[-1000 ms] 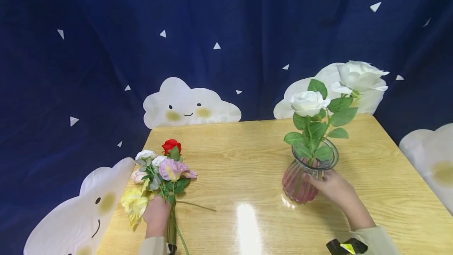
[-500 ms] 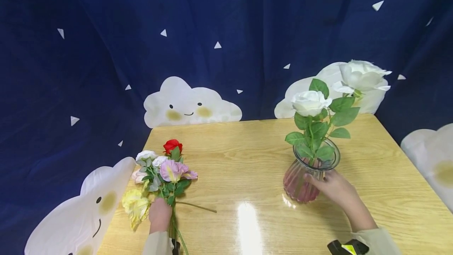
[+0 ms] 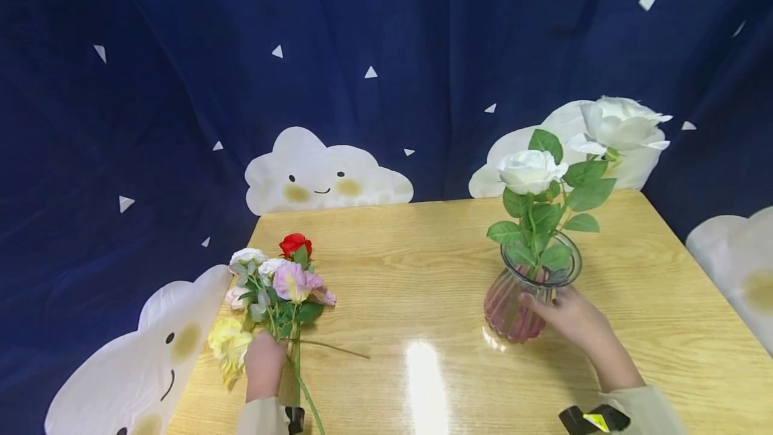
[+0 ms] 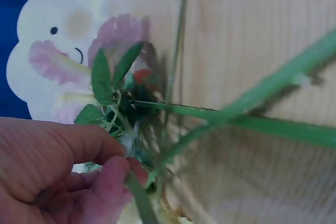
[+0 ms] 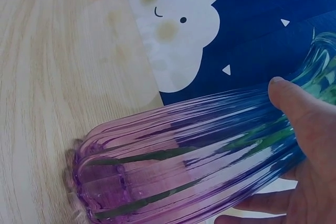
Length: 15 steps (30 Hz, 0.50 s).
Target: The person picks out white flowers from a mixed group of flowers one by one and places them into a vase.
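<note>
On the left of the table, my left hand (image 3: 264,361) is at the lower part of a loose bunch of artificial flowers. Its thumb and fingers pinch a green flower stem (image 4: 140,199); which bloom belongs to it is unclear. Around it lie a red rose (image 3: 294,245), small white flowers (image 3: 247,257), a pink-purple flower (image 3: 294,282) and a yellow flower (image 3: 229,344). To the right, my right hand (image 3: 576,317) grips a ribbed pink glass vase (image 3: 513,314) below its rim. Two white roses (image 3: 531,172) stand in the vase, stems showing through the glass (image 5: 157,156).
The light wooden table (image 3: 386,274) spans the view, with a bright reflection near the front. Behind it hangs a dark blue curtain (image 3: 338,5) with white triangles and smiling clouds. A thin bare stem (image 3: 338,349) sticks out rightward from the bunch.
My left hand has shifted slightly, and the small white flowers have risen a little. The right hand keeps its grip on the vase. The head view has tilted slightly.
</note>
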Each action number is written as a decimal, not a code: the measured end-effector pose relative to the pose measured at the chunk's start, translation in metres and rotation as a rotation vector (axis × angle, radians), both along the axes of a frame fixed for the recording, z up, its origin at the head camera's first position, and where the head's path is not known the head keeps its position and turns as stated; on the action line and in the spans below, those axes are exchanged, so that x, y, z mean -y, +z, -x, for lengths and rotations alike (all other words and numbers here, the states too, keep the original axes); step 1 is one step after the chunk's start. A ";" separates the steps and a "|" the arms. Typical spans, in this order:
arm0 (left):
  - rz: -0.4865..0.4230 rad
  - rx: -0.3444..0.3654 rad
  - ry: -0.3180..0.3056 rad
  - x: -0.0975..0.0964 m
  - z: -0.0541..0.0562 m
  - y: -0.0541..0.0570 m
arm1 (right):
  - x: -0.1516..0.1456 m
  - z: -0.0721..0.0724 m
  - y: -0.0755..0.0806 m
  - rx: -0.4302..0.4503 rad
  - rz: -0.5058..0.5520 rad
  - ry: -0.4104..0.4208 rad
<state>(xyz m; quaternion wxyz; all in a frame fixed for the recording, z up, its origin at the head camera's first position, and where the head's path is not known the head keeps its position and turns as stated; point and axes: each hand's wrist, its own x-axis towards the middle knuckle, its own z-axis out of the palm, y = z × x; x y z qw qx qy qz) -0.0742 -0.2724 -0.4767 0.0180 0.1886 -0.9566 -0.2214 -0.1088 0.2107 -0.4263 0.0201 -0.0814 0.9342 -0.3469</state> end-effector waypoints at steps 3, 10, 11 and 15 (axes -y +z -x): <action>-0.031 -0.025 0.022 -0.002 0.004 0.005 | 0.000 0.000 0.000 0.005 0.009 -0.001; -0.046 -0.208 0.084 -0.011 0.016 0.019 | 0.000 -0.001 0.000 0.018 -0.001 -0.012; -0.046 -0.248 0.089 -0.013 0.018 0.020 | 0.000 -0.001 0.000 0.016 -0.003 -0.013; -0.068 -0.412 0.073 -0.022 0.025 0.026 | 0.000 -0.001 -0.001 0.006 -0.001 -0.015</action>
